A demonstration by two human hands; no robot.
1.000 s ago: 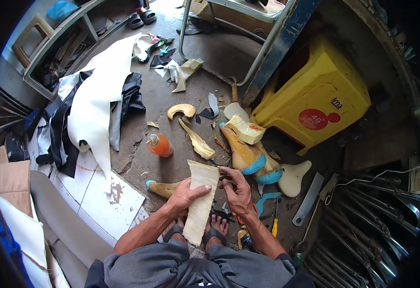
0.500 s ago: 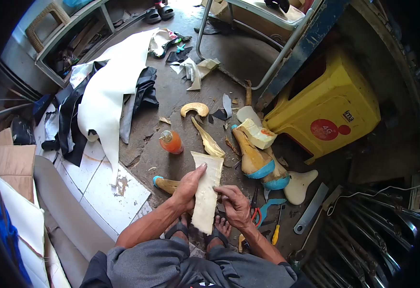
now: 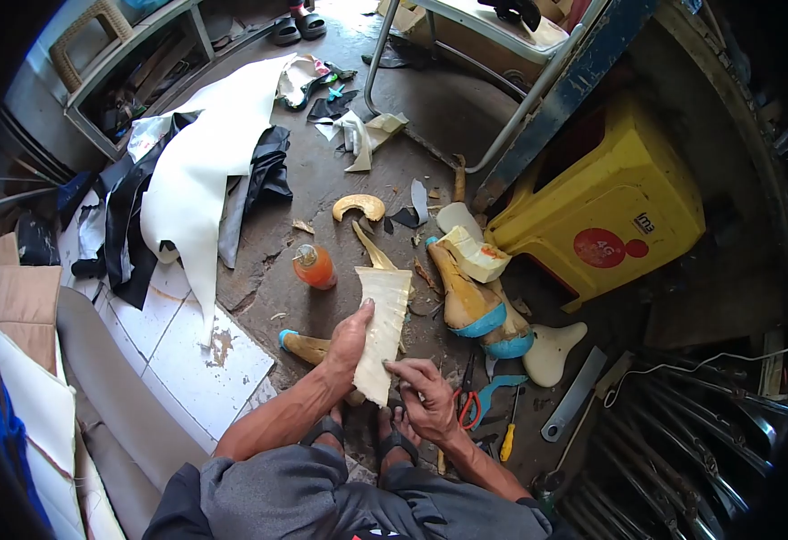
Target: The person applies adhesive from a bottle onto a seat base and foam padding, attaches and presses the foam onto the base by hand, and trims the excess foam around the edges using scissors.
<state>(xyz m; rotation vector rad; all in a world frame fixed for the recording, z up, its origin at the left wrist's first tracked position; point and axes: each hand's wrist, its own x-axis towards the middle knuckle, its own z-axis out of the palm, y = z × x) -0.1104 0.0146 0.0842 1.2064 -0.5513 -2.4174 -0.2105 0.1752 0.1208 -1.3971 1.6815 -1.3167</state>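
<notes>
A long cream strip (image 3: 385,310) of sheet material with a ragged lower end is held over my feet. My left hand (image 3: 349,344) grips its left edge, thumb on top and fingers hidden beneath. At the lower right edge, the curled fingers of my right hand (image 3: 425,398) close on the strip, the fingertips at its surface. Just beyond my left hand stands a bottle of orange liquid (image 3: 315,268). A wooden piece with a blue end (image 3: 304,346) lies by my left wrist. Red-handled scissors (image 3: 468,405) lie beside my right hand.
Carved wooden pieces with blue bands (image 3: 470,301) lie right of centre, near a yellow plastic stool (image 3: 605,207). A screwdriver (image 3: 508,436) and a flat metal bar (image 3: 574,393) lie at the right. White sheet material (image 3: 209,144) covers the floor at left, and metal rods (image 3: 673,477) fill the lower right.
The strip and my left hand have shifted slightly up in the view. My right fingertips have moved down along the strip's right edge toward its lower end.
</notes>
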